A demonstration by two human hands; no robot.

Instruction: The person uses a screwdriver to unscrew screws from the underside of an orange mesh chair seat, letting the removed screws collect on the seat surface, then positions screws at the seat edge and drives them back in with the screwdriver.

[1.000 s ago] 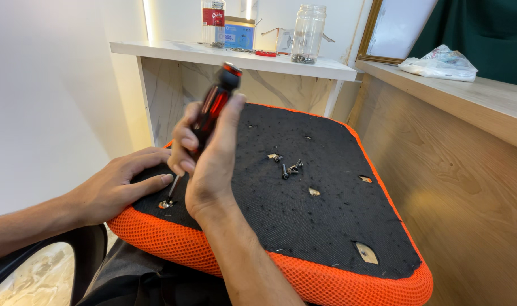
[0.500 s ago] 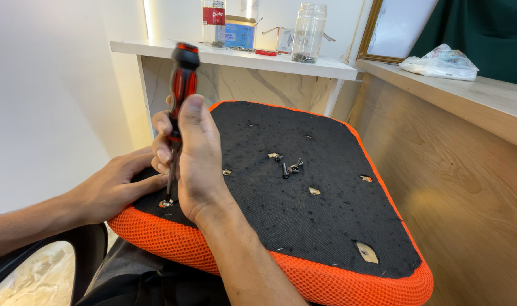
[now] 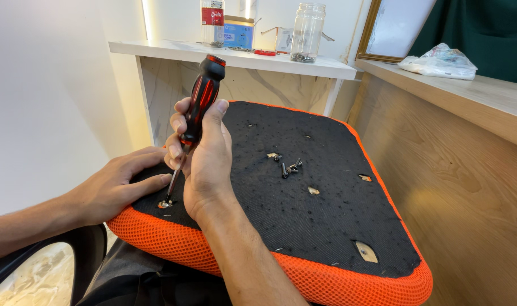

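Screwdriver [image 3: 197,122] gripped in right hand [image 3: 204,161] slants down-left to a screw [image 3: 164,204], apparently seated; left hand [image 3: 119,184] lies flat, open, beside it.

Upturned seat cushion [image 3: 326,238] with loose screws on its black underside

The cushion, edged in orange mesh, carries a small cluster of loose screws [image 3: 288,166] near its middle. Left of the screws, one screw [image 3: 165,204] sits at the cushion's near left corner; right of them, torn holes [image 3: 365,251] show pale patches along the right edge.
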